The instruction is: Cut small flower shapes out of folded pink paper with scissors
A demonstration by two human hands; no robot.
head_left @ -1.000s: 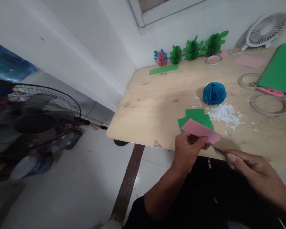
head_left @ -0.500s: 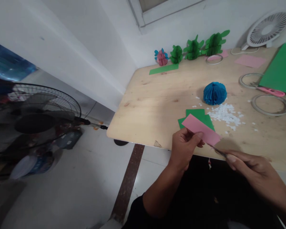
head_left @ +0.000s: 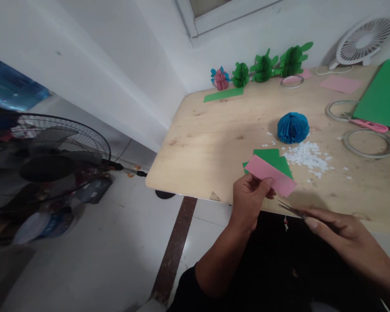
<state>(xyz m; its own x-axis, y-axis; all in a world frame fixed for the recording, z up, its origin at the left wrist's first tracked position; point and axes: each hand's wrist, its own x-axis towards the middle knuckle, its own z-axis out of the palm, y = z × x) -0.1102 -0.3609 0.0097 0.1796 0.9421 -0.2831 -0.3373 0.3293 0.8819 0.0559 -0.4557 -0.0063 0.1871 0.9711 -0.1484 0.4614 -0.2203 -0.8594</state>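
My left hand (head_left: 250, 199) pinches a pink paper strip (head_left: 273, 173) between thumb and fingers, above the table's front edge. In my right hand (head_left: 338, 229) is a pair of thin metal tweezers (head_left: 292, 209), tips slightly apart and just below the strip's lower right end, not touching it. Beneath the strip, partly covered, lie green paper pieces (head_left: 267, 153) on the table. Beyond them rests a blue honeycomb paper ball (head_left: 293, 128), with a heap of small white paper bits (head_left: 308, 157) beside it.
Tape rolls (head_left: 368, 155) and pink-handled scissors (head_left: 372, 125) lie at right near green sheets (head_left: 381, 97). Along the wall stand several green paper figures (head_left: 263, 67), a pink-and-blue one (head_left: 221, 79) and a white fan (head_left: 364, 41). A black floor fan (head_left: 48, 164) stands left of the table.
The tweezers have drawn away from the edge of the pink strip, and their tips have parted. My left hand has shifted slightly left with the strip.
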